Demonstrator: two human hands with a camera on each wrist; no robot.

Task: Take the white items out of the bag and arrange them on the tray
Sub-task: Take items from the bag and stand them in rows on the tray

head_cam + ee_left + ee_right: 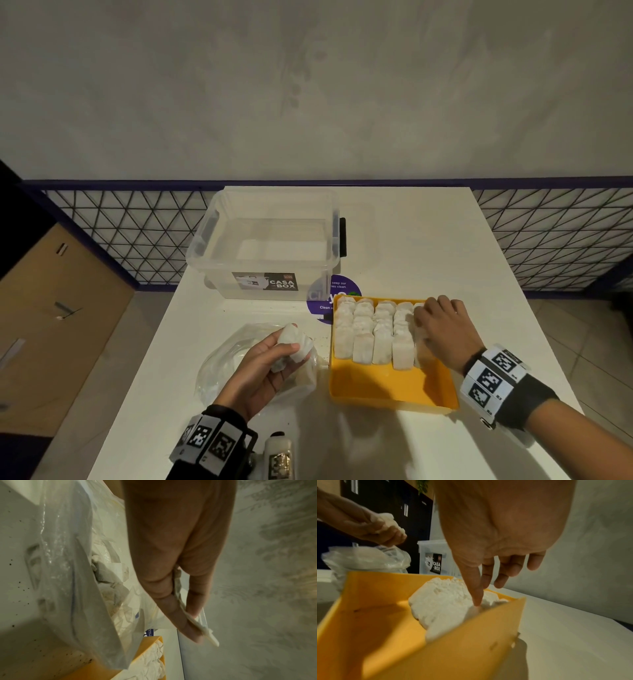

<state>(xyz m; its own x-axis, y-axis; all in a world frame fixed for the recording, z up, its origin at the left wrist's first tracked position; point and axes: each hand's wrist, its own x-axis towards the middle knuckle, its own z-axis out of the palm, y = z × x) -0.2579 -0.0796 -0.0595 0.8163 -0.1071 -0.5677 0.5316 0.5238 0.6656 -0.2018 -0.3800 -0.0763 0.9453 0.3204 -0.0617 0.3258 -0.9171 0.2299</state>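
A yellow tray (387, 387) sits on the white table, its far half filled with rows of white sachets (373, 335). My right hand (424, 329) hovers over the rightmost row. In the right wrist view its fingers (477, 599) are straight and one fingertip touches the white sachets (440, 604). My left hand (291, 346) holds a small bunch of white sachets (294, 342) above the clear plastic bag (226, 366), left of the tray. In the left wrist view the left hand (190, 622) pinches a sachet (178, 592) over the bag (72, 574), which holds more white pieces.
A clear lidless storage box (270, 236) stands at the back of the table, with a purple round sticker (334, 298) in front of it. A small white bottle (277, 455) lies at the near edge. A wire mesh railing (555, 236) runs behind.
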